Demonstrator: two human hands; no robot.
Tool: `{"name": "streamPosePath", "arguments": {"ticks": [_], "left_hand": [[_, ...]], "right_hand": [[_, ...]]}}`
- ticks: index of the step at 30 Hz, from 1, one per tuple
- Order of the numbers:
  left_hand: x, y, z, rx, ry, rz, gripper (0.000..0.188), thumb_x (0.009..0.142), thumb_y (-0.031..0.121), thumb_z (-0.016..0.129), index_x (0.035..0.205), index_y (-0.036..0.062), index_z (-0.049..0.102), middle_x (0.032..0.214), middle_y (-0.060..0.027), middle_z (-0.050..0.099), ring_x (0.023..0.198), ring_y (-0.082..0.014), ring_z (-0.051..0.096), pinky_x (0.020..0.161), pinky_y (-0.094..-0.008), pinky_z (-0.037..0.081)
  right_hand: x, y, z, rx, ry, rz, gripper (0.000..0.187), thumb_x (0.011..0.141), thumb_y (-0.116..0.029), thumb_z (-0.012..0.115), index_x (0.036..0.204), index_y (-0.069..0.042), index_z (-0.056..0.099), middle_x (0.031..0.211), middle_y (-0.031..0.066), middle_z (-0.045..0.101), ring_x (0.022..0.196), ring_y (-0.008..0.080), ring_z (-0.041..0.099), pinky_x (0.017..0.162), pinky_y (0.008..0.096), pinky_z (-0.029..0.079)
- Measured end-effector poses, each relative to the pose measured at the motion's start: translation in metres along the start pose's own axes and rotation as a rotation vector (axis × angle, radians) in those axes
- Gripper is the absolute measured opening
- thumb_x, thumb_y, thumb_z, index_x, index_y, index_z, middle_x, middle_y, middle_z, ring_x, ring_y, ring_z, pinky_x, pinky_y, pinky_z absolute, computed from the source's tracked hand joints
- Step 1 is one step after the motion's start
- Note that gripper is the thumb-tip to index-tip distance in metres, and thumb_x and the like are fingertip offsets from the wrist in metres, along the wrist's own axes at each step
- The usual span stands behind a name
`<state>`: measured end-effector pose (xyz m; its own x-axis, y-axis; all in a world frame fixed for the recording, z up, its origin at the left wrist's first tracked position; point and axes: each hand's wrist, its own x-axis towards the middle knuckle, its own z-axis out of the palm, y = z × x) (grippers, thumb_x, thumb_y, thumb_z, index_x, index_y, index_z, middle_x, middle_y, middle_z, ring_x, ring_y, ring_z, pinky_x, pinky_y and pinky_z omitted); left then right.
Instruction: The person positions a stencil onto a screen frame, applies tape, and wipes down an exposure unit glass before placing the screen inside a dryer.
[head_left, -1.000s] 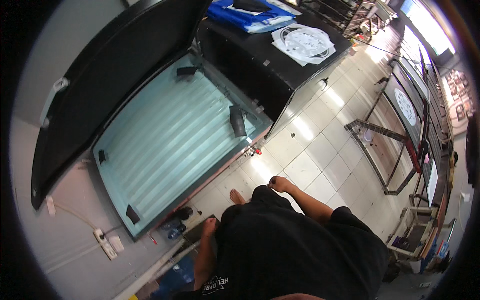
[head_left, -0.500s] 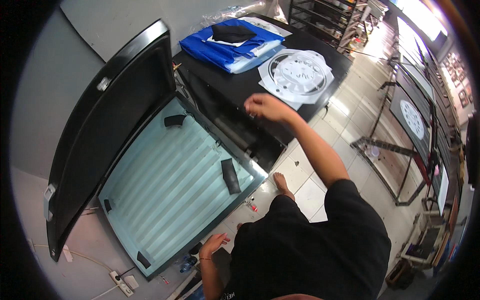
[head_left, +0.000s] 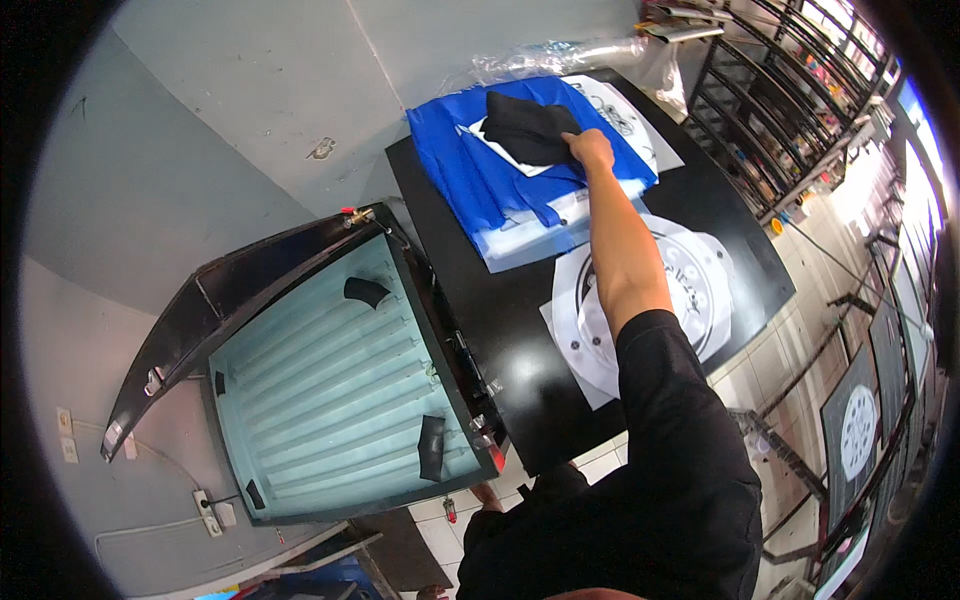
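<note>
Head view is showing the right hand touching the black cloth, which is lying atop the blue bundle on the worktop; whether the hand is pinching, I cannot tell. Handling cloth is seemingly the current step, calling for a sure hold, while white sheets are bearing dark lettering.

Pale-blue ribbed bed at L, blk lid tilted up. White pwr strip nr bed's lower L corner. Dk metal rack w/ several shelves, upper R.
</note>
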<state>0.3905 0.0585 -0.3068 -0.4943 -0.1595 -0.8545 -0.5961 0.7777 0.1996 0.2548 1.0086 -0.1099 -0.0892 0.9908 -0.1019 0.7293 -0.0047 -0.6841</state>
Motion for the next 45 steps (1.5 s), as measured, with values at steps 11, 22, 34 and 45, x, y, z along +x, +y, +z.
{"name": "streamPosePath", "arguments": {"ticks": [11, 22, 34, 45], "left_hand": [[-0.1, 0.272, -0.051, -0.429, 0.332, 0.927, 0.026, 0.091, 0.023, 0.047, 0.092, -0.0018, 0.055, 0.084, -0.003, 0.054, 0.078, -0.0117, 0.047, 0.071, -0.0264, 0.04], [-0.206, 0.411, -0.001, -1.241, -1.316, 0.895, 0.078, 0.08, 0.06, 0.044, 0.137, 0.0137, 0.02, 0.138, -0.0074, 0.03, 0.127, -0.022, 0.029, 0.104, -0.0393, 0.025], [0.097, 0.233, -0.28, -0.786, 0.413, 0.908, 0.043, 0.077, 0.021, 0.065, 0.109, -0.0037, 0.05, 0.102, -0.0169, 0.057, 0.093, -0.0306, 0.055, 0.081, -0.0399, 0.043], [0.261, 0.245, -0.388, 0.263, 1.041, 0.899, 0.076, 0.074, 0.029, 0.064, 0.136, 0.0095, 0.024, 0.137, -0.0217, 0.025, 0.126, -0.0415, 0.024, 0.103, -0.0507, 0.022]], "right_hand": [[-0.071, -0.081, -0.063, 1.229, -0.389, -0.526, 0.009, 0.078, -0.015, 0.052, 0.075, -0.007, 0.049, 0.068, 0.0002, 0.047, 0.06, 0.0091, 0.042, 0.052, 0.0234, 0.034], [-0.489, -0.046, -0.066, 1.496, -1.282, -0.042, 0.029, 0.084, -0.01, 0.044, 0.11, 0.001, 0.043, 0.116, 0.0179, 0.05, 0.11, 0.0266, 0.049, 0.097, 0.0374, 0.037], [-0.69, -0.004, 0.181, 0.593, -1.138, -0.104, 0.02, 0.088, -0.015, 0.048, 0.106, -0.006, 0.047, 0.113, 0.0101, 0.052, 0.096, 0.02, 0.056, 0.08, 0.0313, 0.045], [-0.81, 0.069, 0.191, 0.091, -0.924, -0.293, 0.038, 0.083, -0.007, 0.052, 0.119, -0.002, 0.04, 0.116, 0.0136, 0.049, 0.089, 0.0204, 0.057, 0.071, 0.0301, 0.048]]}}
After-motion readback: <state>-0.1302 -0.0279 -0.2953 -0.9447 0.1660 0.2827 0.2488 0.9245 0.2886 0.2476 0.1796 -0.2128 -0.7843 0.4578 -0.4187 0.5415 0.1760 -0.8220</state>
